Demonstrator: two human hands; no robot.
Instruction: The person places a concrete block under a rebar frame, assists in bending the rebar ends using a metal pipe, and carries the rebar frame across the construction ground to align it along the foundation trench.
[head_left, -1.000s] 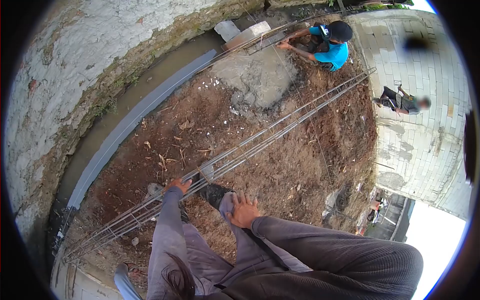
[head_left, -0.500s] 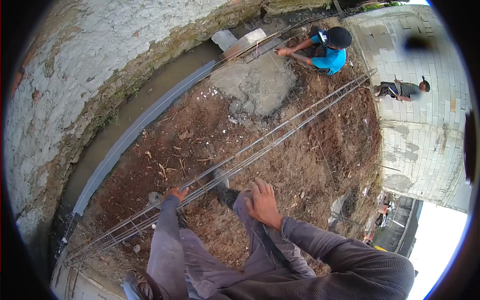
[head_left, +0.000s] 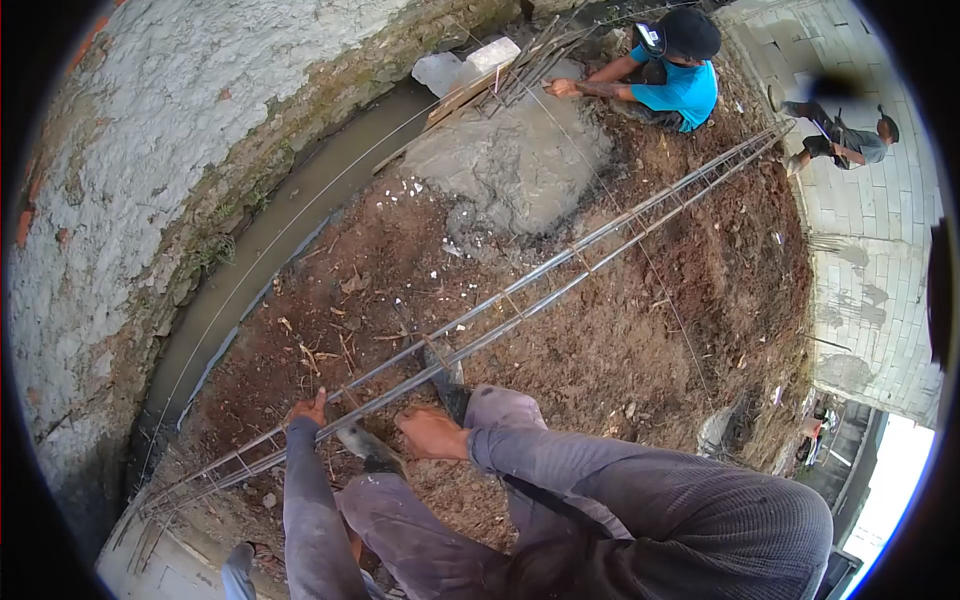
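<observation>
A long cage of steel bars with small ties (head_left: 520,300) runs diagonally from the lower left to the upper right over brown soil. My left hand (head_left: 308,408) is closed round a bar near the cage's lower end. Just below the cage, beside my knee, is my right hand (head_left: 430,432); its fingers point toward the bars and look partly curled, and whether it touches or holds anything cannot be made out. My boots stand on the soil under and beside the cage.
A person in a blue shirt (head_left: 685,90) crouches by wet grey mortar (head_left: 520,160). Another person (head_left: 850,140) stands by the block wall (head_left: 880,250). A water-filled trench (head_left: 285,215) with a string runs along the rough wall (head_left: 150,130). Part of another person's foot (head_left: 262,555) shows at lower left.
My right hand has left my knee and moved left to beside the cage. My left hand has shifted left and down along the cage. The grey strip along the trench has mostly dropped from view.
</observation>
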